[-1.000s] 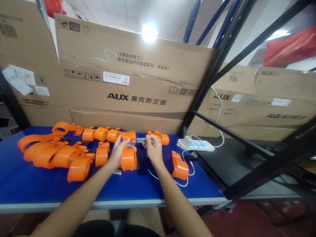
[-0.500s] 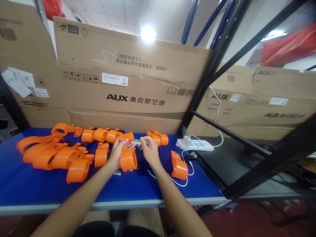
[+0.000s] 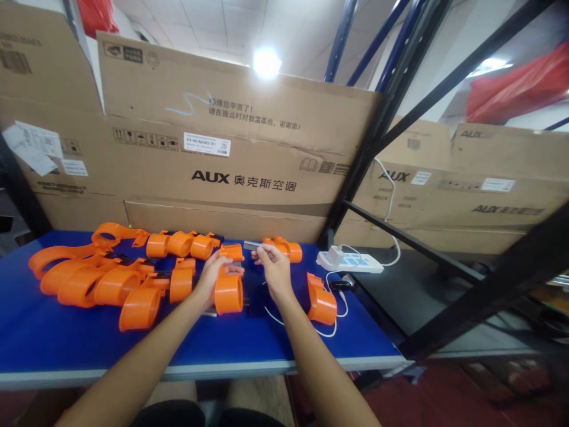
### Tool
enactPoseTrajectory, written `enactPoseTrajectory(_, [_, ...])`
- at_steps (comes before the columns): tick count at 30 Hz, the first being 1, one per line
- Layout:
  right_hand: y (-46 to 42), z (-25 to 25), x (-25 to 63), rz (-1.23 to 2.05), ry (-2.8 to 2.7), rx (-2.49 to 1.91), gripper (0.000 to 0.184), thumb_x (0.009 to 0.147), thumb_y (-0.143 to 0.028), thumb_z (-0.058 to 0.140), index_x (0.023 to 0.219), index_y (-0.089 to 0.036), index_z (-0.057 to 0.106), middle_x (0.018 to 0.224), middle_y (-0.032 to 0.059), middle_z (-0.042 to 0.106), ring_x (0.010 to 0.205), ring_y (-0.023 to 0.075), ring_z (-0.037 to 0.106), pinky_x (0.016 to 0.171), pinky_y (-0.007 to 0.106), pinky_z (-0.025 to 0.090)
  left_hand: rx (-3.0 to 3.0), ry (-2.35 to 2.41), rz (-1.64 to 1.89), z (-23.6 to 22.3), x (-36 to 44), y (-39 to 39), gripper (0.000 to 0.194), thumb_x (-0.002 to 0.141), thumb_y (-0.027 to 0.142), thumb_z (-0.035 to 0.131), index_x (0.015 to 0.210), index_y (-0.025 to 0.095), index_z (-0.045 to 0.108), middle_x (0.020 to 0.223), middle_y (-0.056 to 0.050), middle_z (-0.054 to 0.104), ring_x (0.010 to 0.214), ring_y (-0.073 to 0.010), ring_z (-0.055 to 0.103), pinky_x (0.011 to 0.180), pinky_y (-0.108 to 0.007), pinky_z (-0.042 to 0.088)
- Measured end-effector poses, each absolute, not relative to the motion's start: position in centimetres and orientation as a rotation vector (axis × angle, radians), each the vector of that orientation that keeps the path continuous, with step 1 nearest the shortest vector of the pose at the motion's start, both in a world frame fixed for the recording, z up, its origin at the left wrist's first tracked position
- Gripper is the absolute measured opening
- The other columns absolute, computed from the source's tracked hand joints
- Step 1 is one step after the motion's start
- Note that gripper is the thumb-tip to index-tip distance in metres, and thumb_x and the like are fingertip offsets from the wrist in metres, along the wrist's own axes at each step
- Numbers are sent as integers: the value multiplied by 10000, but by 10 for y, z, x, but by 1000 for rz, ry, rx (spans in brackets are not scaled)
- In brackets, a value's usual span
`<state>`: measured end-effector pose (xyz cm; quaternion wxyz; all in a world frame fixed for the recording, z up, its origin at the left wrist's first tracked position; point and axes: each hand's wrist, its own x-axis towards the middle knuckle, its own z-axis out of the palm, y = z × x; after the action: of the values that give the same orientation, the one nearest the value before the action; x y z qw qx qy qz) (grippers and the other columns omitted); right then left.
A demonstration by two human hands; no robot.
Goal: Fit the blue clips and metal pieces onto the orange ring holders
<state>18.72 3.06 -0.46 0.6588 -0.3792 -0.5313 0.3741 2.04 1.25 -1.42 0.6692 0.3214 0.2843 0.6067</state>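
Note:
My left hand [image 3: 214,277] is closed around an orange plastic ring-shaped part [image 3: 232,253], partly hidden by the fingers. A greyish strip shows beside its fingertips; I cannot tell if it belongs to that part. My right hand [image 3: 276,273] pinches a short, flat silver bar [image 3: 252,244] between thumb and fingers, a little to the right of the orange part and apart from it. Just below my left hand, another orange ring part [image 3: 229,292] lies on the blue table. Behind my right hand sits another orange ring part [image 3: 293,252].
Several orange ring parts [image 3: 118,286] with black pieces cover the left of the blue table [image 3: 249,350]. At right are one orange part [image 3: 322,301], a white cable and a power strip [image 3: 349,260]. A cardboard box [image 3: 249,207] stands behind, beside a black rack post [image 3: 360,178].
The silver bar, earlier between both hands, has moved right and up with my right hand, away from my left fingers. My left hand stays nearly in place with the orange part.

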Motion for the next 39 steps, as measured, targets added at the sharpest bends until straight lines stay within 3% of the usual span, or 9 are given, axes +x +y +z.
enactPoseTrajectory(6, [29,-6,186,833,-1232,-864,348,792,-513,747,927,-199,682,813,64,756,789,224,718,678,335,566,724,619,1341,-17,21,16,323,731,174,732,1040,146,642,936,-130,773,714,-226,755,661,-309,603])
enactPoseTrajectory(14, [28,-6,186,836,-1260,-875,294,814,-482,732,901,-207,670,762,44,740,760,216,709,653,308,529,683,622,1275,-19,18,20,235,765,207,697,981,115,690,950,-166,775,736,-240,756,656,-304,605])
enactPoseTrajectory(18, [28,-7,187,818,-1270,-893,301,827,-496,718,902,-209,663,783,48,742,777,218,703,648,301,517,687,614,1259,-20,18,19,257,772,203,695,1010,106,684,923,-166,774,735,-241,757,640,-294,599])
enactPoseTrajectory(27, [31,-11,190,743,-1296,-937,300,868,-505,662,911,-208,661,808,54,742,741,205,678,603,285,490,735,629,1292,-17,19,18,376,753,138,707,1124,143,646,1079,-173,765,827,-280,771,676,-341,615])
enactPoseTrajectory(33, [32,-13,189,754,-1297,-929,285,863,-487,659,910,-206,652,777,45,729,714,197,660,595,281,480,746,652,1290,-19,18,19,401,768,117,671,1166,122,624,1070,-170,764,841,-266,773,708,-324,617])
enactPoseTrajectory(39, [32,-12,189,723,-1353,-952,278,864,-486,643,909,-212,652,721,25,691,686,199,646,591,286,481,759,659,1298,-20,17,18,308,781,148,671,1084,125,624,978,-151,771,800,-265,773,696,-326,618])
